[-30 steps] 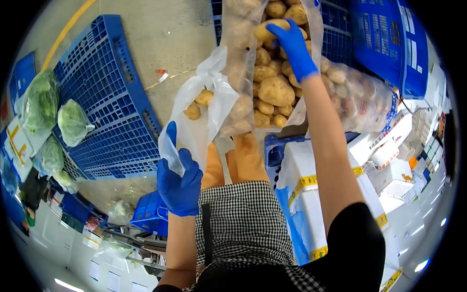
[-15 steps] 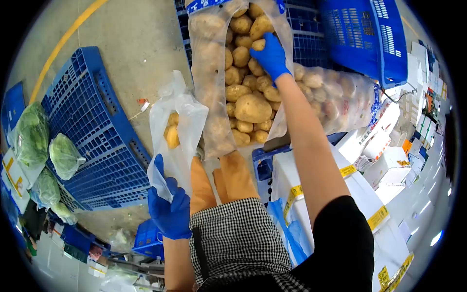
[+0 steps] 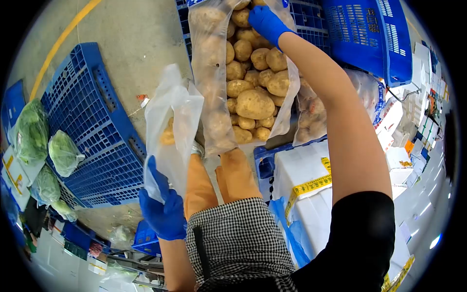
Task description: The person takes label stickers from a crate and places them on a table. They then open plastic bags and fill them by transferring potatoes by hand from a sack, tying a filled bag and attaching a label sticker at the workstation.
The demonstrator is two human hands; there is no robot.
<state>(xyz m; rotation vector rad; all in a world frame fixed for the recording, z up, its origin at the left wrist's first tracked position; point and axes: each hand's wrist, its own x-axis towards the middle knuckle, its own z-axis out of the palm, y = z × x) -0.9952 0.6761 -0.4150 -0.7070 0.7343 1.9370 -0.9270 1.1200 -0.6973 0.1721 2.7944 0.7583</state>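
At the left, your left hand (image 3: 163, 211) pinches the edge of a translucent plastic bag (image 3: 172, 100) with bagged potatoes (image 3: 168, 134) inside; a slack grip could let the thin film slip and spill them. Beside it, to the right, lies the opened sack (image 3: 210, 73) of loose potatoes (image 3: 255, 104), where your right hand (image 3: 267, 23) curls near the top, whether round one I cannot tell; hasty pulling could tumble others out.

The floor (image 3: 131, 44) is grey and bears a painted yellow line (image 3: 68, 36). A blue pallet (image 3: 311, 22) is there, and on it lies the open potato sack (image 3: 209, 73). Left of this sack, a small red-and-white scrap (image 3: 142, 100) lies on the floor; farther left is a second pallet (image 3: 82, 126).
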